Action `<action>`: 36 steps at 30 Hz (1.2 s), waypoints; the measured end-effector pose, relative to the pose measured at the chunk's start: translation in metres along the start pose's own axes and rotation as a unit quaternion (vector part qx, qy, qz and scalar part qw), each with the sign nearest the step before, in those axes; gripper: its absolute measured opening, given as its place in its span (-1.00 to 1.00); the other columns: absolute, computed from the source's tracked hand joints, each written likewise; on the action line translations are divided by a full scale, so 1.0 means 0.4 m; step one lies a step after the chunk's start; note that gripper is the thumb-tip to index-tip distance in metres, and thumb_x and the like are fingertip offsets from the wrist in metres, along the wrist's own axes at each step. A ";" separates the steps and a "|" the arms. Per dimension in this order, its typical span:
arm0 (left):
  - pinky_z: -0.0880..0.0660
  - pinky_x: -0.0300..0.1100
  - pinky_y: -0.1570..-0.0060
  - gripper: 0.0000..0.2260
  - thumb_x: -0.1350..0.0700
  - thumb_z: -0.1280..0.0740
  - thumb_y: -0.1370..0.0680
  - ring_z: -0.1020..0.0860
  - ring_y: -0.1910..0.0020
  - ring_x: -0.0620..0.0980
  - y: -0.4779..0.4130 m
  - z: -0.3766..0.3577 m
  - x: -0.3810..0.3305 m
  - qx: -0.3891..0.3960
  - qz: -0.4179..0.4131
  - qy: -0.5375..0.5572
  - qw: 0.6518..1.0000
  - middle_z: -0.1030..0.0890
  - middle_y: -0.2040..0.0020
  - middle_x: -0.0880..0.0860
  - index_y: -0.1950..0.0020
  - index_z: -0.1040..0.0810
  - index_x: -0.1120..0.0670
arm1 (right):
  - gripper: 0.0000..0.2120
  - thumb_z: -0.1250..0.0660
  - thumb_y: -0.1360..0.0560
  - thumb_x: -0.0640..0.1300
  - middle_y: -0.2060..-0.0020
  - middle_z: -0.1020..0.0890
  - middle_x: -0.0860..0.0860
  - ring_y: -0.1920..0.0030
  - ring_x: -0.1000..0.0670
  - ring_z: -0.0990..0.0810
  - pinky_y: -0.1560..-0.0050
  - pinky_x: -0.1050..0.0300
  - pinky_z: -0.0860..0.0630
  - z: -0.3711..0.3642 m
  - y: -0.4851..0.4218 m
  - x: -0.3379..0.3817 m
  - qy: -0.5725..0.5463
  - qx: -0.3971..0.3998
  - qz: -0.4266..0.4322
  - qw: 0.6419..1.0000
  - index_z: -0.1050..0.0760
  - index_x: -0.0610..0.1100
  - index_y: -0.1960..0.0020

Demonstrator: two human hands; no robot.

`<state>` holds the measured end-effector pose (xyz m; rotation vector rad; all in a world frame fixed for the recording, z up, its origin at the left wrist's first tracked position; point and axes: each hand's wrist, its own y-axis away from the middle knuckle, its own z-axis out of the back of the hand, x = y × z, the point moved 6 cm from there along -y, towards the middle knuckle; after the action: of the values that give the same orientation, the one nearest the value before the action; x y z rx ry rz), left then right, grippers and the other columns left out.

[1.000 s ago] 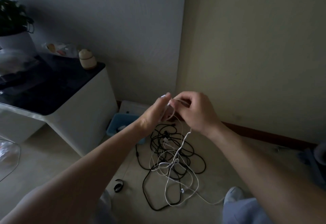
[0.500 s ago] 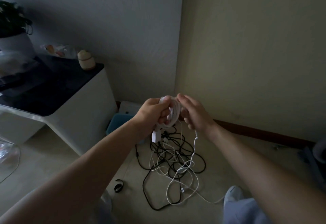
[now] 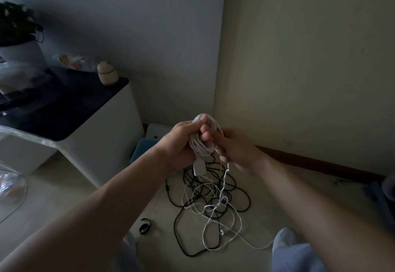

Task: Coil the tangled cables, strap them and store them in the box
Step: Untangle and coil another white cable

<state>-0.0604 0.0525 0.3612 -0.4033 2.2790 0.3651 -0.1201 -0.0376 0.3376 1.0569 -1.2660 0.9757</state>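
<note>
My left hand (image 3: pixel 179 143) grips a small coil of white cable (image 3: pixel 203 143) held up above the floor, with a white plug (image 3: pixel 199 168) hanging below it. My right hand (image 3: pixel 237 147) pinches the loose end of the same white cable just right of the coil; that strand runs down into the tangle. Black and white cables (image 3: pixel 213 203) lie tangled on the floor beneath both hands. A black strap (image 3: pixel 144 226) lies on the floor to the tangle's left. The blue box (image 3: pixel 143 147) stands behind my left wrist, partly hidden.
A white cabinet with a dark top (image 3: pixel 74 111) stands at the left, carrying a potted plant (image 3: pixel 19 42) and a small jar (image 3: pixel 107 73). A white flat object (image 3: pixel 158 131) leans in the corner. My knees (image 3: pixel 299 254) show at the bottom. A dark baseboard (image 3: pixel 320 164) runs along the right wall.
The white coil in my left hand has grown by more loops, and the plug now hangs below it. My right hand has swung round to the coil's right side, drawing cable up from the tangle.
</note>
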 end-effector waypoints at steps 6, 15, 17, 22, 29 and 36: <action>-0.65 -0.14 0.14 -0.72 0.01 -0.22 -0.57 -0.73 0.07 0.04 0.005 -0.020 -0.010 0.034 -0.003 0.018 0.999 -0.73 0.03 0.15 0.06 -0.60 0.19 | -0.81 -0.34 -0.44 0.20 0.50 -0.34 0.16 0.46 0.15 -0.24 0.47 0.22 -0.16 0.027 0.003 0.026 0.024 -0.021 0.045 0.999 -0.64 0.13 0.22; -0.29 -0.38 0.49 -0.72 0.00 -0.11 -0.69 -0.21 0.64 -0.18 -0.019 -0.005 -0.025 -0.059 -0.038 0.084 0.994 -0.27 0.54 -0.12 0.17 -0.39 0.09 | -0.58 -0.13 -0.69 0.08 0.51 -0.34 0.06 0.55 0.11 -0.19 0.45 0.22 -0.14 0.023 -0.001 -0.041 0.004 -0.050 -0.030 0.998 -0.52 0.01 0.28; -0.27 -0.38 0.51 -0.70 0.00 -0.10 -0.70 -0.19 0.62 -0.18 -0.019 0.014 -0.060 -0.088 -0.074 0.114 0.987 -0.25 0.53 -0.12 0.19 -0.37 0.07 | -0.62 -0.08 -0.71 -0.04 0.53 -0.36 0.06 0.56 0.11 -0.23 0.37 0.14 -0.25 0.020 0.001 -0.066 0.032 -0.042 -0.037 0.998 -0.48 -0.11 0.20; -0.39 -0.25 0.39 -0.64 -0.11 -0.10 -0.66 -0.23 0.46 -0.12 -0.002 0.066 -0.141 -0.141 -0.132 0.116 0.974 -0.24 0.37 -0.06 0.17 -0.44 0.10 | -0.76 -0.19 -0.60 -0.01 0.48 -0.44 0.02 0.49 0.04 -0.38 0.41 0.16 -0.35 0.008 0.006 -0.088 0.082 -0.007 -0.069 0.994 -0.45 -0.13 0.14; -0.33 -0.16 0.29 -0.66 -0.09 -0.10 -0.63 -0.35 0.35 -0.04 0.003 0.103 -0.182 -0.215 -0.231 -0.137 0.939 -0.35 0.31 0.04 -0.02 -0.42 0.19 | -0.76 -0.25 -0.44 0.29 0.52 -0.46 0.13 0.48 0.09 -0.40 0.44 0.19 -0.37 -0.006 0.020 -0.013 0.191 0.023 0.016 0.981 -0.61 0.29 0.00; -0.31 -0.17 0.33 -0.55 -0.18 -0.15 -0.43 -0.34 0.38 -0.06 -0.054 0.084 -0.079 -0.191 -0.174 -0.210 0.943 -0.39 0.40 -0.01 -0.06 -0.38 0.18 | -0.80 -0.33 -0.56 0.14 0.16 -0.73 -0.09 0.09 -0.13 -0.68 -0.03 -0.20 -0.55 -0.034 0.032 0.048 0.288 0.083 0.004 0.954 -0.71 0.12 0.07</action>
<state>-0.0093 0.0512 0.3598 -0.8280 1.6773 0.6448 -0.1278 -0.0214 0.3574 0.8036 -0.7159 1.2982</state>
